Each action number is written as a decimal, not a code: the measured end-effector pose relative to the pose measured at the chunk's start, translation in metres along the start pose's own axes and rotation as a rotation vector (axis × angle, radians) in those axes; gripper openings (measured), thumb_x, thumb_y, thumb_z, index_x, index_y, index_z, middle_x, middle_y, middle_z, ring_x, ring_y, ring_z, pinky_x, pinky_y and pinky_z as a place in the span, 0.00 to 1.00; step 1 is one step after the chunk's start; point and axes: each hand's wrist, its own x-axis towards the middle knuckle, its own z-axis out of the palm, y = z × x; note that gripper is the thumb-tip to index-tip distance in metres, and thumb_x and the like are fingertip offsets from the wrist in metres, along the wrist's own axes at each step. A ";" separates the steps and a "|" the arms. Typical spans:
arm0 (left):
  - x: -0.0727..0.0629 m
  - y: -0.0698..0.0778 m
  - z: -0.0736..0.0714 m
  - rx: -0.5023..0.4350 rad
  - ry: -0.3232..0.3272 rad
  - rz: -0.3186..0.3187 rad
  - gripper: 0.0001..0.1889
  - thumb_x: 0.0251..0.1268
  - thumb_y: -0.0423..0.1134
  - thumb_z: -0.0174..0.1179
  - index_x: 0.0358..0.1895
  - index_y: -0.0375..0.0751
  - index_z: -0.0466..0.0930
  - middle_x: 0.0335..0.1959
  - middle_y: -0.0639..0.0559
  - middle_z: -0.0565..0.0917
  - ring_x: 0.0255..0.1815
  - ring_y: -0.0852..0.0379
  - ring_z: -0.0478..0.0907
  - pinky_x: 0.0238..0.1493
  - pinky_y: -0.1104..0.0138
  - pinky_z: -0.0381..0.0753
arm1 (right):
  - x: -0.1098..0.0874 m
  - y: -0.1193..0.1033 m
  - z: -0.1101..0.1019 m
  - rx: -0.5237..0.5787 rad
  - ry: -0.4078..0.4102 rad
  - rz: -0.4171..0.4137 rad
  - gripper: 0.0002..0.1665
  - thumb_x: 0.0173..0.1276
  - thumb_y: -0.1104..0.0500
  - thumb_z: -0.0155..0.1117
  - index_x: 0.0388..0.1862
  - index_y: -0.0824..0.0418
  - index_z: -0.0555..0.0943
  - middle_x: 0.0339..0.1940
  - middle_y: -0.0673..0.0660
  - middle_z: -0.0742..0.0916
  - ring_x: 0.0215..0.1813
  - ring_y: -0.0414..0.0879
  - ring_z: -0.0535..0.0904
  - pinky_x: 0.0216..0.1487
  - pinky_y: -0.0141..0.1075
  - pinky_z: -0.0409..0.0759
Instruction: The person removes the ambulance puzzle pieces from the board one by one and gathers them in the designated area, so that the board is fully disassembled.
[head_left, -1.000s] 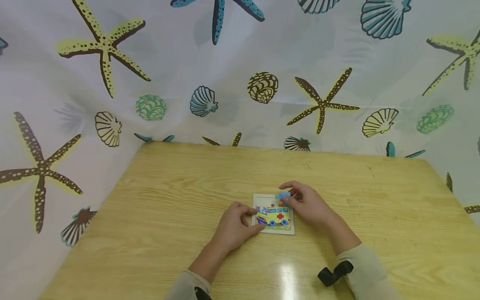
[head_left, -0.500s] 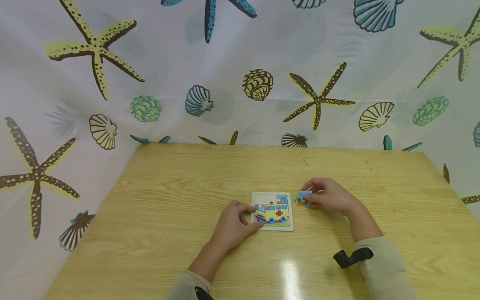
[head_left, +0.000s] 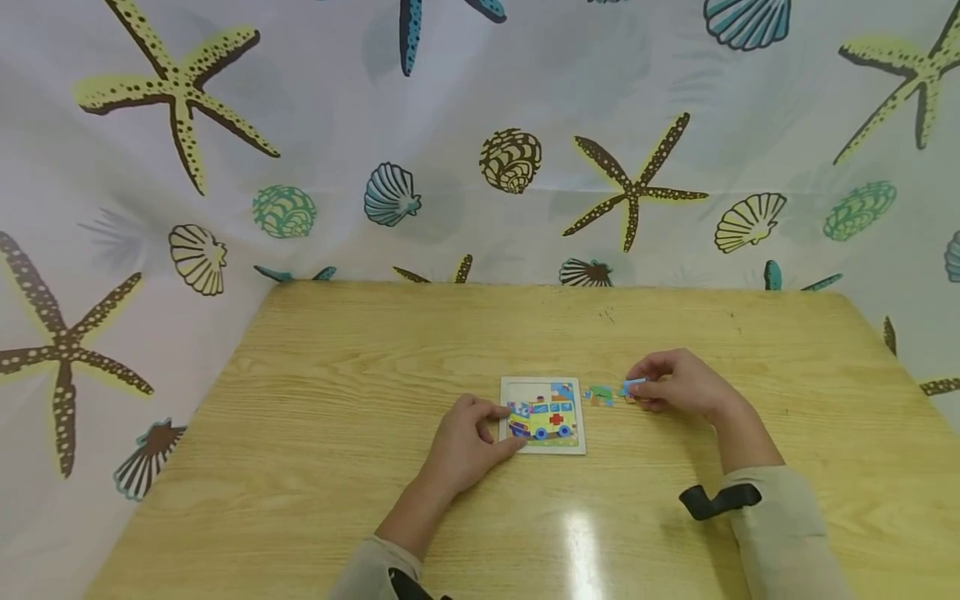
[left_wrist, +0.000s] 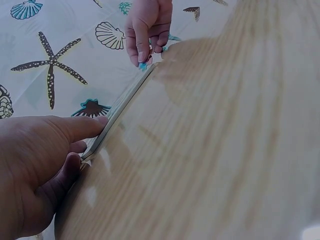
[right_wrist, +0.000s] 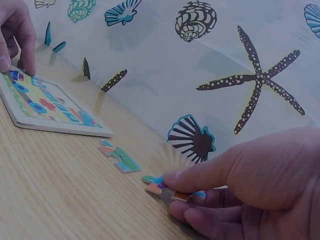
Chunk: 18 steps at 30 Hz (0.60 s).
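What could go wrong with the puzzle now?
Maybe the blue piece could slip, since the right hand just pinches it between thumb and fingers. That hand might also bump the loose green piece, which lies between it and the puzzle tray. And the tray might slide if the left hand, holding its edge, pushes.

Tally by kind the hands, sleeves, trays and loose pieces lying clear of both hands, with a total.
Hands: 2 (left hand, right hand)
Sleeves: 2 (left sleeve, right sleeve)
Tray: 1
Loose piece clear of hands: 1
Total: 6
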 end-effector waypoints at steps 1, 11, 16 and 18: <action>0.000 0.000 0.000 -0.001 0.000 -0.001 0.22 0.53 0.47 0.76 0.50 0.41 0.86 0.38 0.50 0.74 0.29 0.59 0.69 0.29 0.71 0.69 | 0.000 0.000 0.000 -0.025 0.011 0.005 0.15 0.71 0.60 0.66 0.50 0.70 0.81 0.40 0.60 0.83 0.37 0.44 0.82 0.41 0.33 0.85; -0.003 -0.001 -0.003 0.010 0.003 -0.002 0.22 0.53 0.47 0.76 0.50 0.41 0.86 0.38 0.50 0.74 0.29 0.59 0.69 0.29 0.71 0.69 | -0.001 -0.016 0.009 -0.294 0.118 0.058 0.13 0.65 0.56 0.71 0.41 0.65 0.84 0.35 0.56 0.86 0.38 0.46 0.77 0.38 0.34 0.75; -0.001 0.001 -0.003 0.018 0.005 0.005 0.23 0.53 0.47 0.76 0.51 0.41 0.86 0.38 0.50 0.74 0.29 0.59 0.69 0.30 0.71 0.70 | 0.001 -0.023 0.009 -0.299 0.106 0.039 0.12 0.67 0.59 0.69 0.44 0.66 0.82 0.36 0.58 0.84 0.37 0.47 0.78 0.38 0.35 0.77; 0.000 0.002 -0.002 0.019 0.000 0.004 0.23 0.53 0.47 0.76 0.51 0.41 0.86 0.38 0.50 0.74 0.29 0.59 0.69 0.30 0.70 0.70 | 0.001 -0.023 0.009 -0.286 0.098 0.021 0.12 0.68 0.59 0.67 0.45 0.67 0.82 0.34 0.57 0.84 0.35 0.46 0.81 0.37 0.35 0.78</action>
